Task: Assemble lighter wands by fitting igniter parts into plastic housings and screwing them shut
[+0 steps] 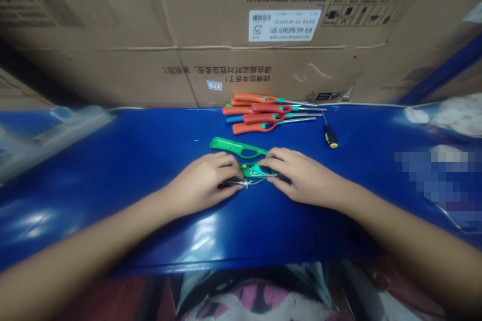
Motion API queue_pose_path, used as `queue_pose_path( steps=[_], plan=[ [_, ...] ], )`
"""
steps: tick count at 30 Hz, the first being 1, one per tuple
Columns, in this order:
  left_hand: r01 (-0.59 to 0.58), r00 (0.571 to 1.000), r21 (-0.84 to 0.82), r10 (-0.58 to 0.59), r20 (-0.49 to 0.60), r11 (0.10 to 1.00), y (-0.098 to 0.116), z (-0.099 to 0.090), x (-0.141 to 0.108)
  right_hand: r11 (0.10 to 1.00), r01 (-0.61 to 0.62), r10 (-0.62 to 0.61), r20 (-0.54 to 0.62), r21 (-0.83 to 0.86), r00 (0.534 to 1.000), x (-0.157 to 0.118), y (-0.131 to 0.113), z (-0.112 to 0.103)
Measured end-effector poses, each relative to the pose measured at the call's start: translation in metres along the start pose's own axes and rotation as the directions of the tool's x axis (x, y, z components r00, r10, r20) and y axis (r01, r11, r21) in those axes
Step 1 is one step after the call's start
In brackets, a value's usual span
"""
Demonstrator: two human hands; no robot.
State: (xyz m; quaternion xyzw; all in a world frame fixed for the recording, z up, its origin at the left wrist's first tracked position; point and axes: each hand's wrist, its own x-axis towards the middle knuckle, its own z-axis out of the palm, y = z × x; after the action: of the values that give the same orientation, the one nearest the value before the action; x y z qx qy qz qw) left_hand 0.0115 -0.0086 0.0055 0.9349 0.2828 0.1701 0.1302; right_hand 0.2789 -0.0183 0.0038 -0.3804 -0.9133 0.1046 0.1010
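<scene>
My left hand (205,183) is closed, its thumb and fingers pinching a dark and clear inner part with a thin wire at its end. My right hand (297,173) grips the other end of an opened green utility lighter (246,169), whose inside faces up. A teal piece and a pale wire show in it between my hands; my fingers hide the rest. Just beyond them, a loose green lighter shell half (228,145) lies with its hollow side up, apart from my left hand and close to my right fingertips.
Several orange and red utility lighters (259,118) with metal tubes lie piled at the back. Right of them is a black and yellow screwdriver (330,135). A large cardboard box (131,75) walls off the blue table (150,150). A clear plastic container (64,135) stands at left.
</scene>
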Motion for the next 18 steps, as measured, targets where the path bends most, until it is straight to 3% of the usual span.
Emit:
queue_pose_path(
  steps=[7, 11, 18],
  plan=[
    [0.048, 0.988, -0.058, -0.056, -0.144, 0.997, -0.0043, 0.0004, 0.0008, 0.999, 0.026, -0.025, 0.038, -0.038, 0.999, 0.0004, -0.0004, -0.0021],
    [0.05, 0.992, -0.037, -0.054, -0.113, 0.998, -0.0046, 0.0006, 0.0001, 0.997, 0.036, -0.033, 0.041, -0.07, 0.999, -0.0002, -0.0011, -0.0025],
    [0.102, 0.987, -0.145, -0.119, -0.112, 0.984, -0.0065, 0.0018, 0.0018, 0.996, 0.03, -0.026, 0.053, -0.081, 0.998, 0.0002, -0.0021, -0.0049]
  ],
)
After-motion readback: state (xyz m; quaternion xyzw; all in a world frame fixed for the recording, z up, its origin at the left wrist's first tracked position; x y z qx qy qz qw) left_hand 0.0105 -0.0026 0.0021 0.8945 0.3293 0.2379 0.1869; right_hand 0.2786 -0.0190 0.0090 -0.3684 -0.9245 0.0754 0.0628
